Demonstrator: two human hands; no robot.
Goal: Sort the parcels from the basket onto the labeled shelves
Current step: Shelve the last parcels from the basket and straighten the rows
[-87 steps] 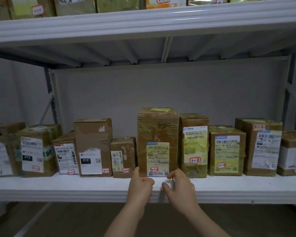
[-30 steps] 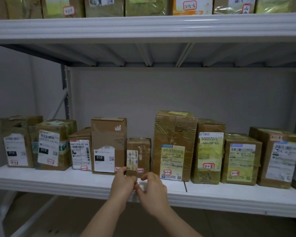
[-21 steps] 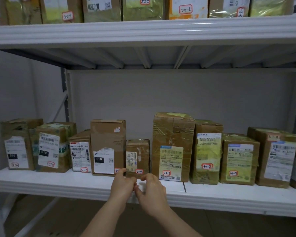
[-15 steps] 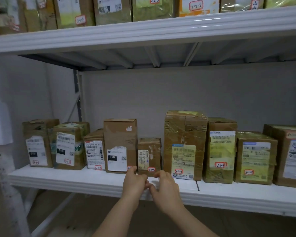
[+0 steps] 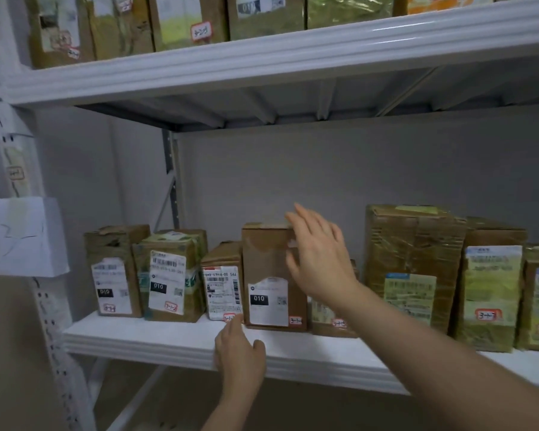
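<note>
A row of brown cardboard parcels with white shipping labels and small red-bordered tags stands on the white middle shelf [image 5: 156, 337]. My right hand [image 5: 318, 259] is raised with straight, spread fingers at the upper right corner of a tall brown parcel [image 5: 265, 262] marked 010. My left hand [image 5: 238, 353] lies at the shelf's front edge, one finger pointing at the red tag of a smaller parcel [image 5: 221, 284] to the left. A small parcel [image 5: 330, 321] sits mostly hidden behind my right wrist. Neither hand holds anything.
Two more parcels [image 5: 115, 272] [image 5: 168, 275] stand at the shelf's left end, and a large taped parcel [image 5: 411, 262] with others to the right. The upper shelf [image 5: 293, 54] carries more parcels. A white paper sign [image 5: 19, 237] hangs on the left upright.
My hands, which were together at the shelf edge, have parted: the right rose to the tall parcel's top corner, the left stayed low. The view has swung left and closer.
</note>
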